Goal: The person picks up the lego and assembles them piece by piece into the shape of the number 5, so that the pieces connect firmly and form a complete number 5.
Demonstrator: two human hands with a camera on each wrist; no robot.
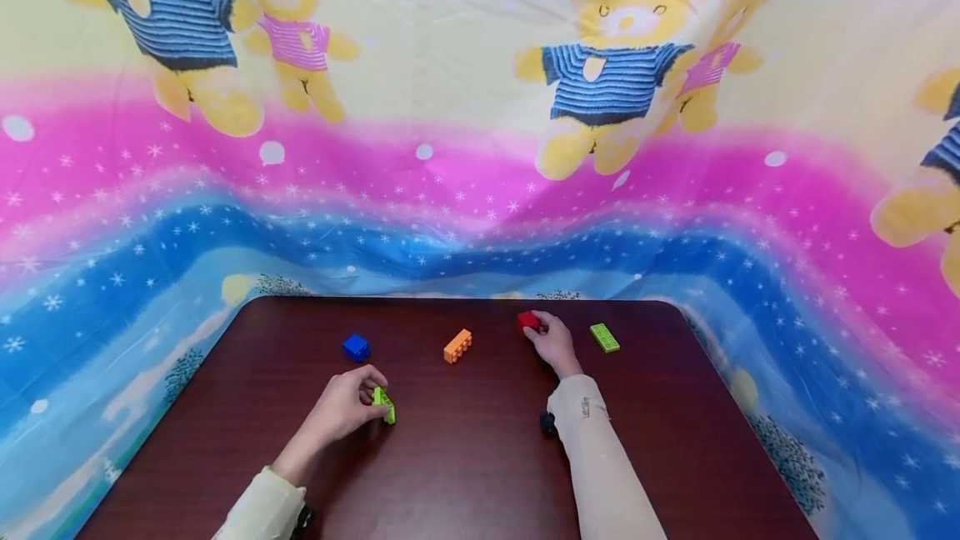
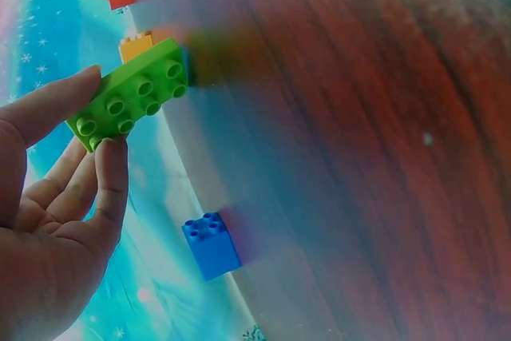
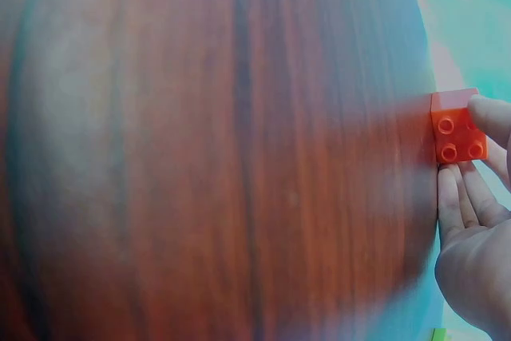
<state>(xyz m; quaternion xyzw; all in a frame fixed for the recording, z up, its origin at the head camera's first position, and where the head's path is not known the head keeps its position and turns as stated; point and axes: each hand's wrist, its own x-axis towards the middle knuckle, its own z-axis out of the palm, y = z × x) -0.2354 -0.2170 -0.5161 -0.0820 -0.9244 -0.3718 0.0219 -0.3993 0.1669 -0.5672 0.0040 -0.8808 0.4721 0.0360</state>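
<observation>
The held green brick (image 1: 384,405) is at the near side of the row of other bricks, between the blue and orange ones from left to right, tilted, with its two rows of studs facing the left wrist camera; whether its lower end touches the table I cannot tell. The left hand (image 1: 348,402) has it pinched, thumb on one long edge and bent fingers on the opposite edge, the hand opened only as far as the brick's width. The red brick (image 1: 528,321) is near the table's far edge, four studs turned to the right wrist camera. The right hand (image 1: 555,342) pinches it between thumb and fingertips, the gap between them filled by the brick. Beyond the left hand lies the blue brick (image 1: 356,347), its studs facing sideways. The orange brick (image 1: 456,347) lies on its side between the blue and red ones, with its row of studs toward the right. To the right of the right hand, apart from it, a flat green brick (image 1: 604,337) rests studs up. All are at a dark reddish-brown table (image 1: 465,457) with rounded far corners. Pale sleeves (image 1: 600,440) cover both forearms. Behind the table hangs a cloth (image 1: 420,98) printed with yellow bears, snowflakes and pink and blue bands
</observation>
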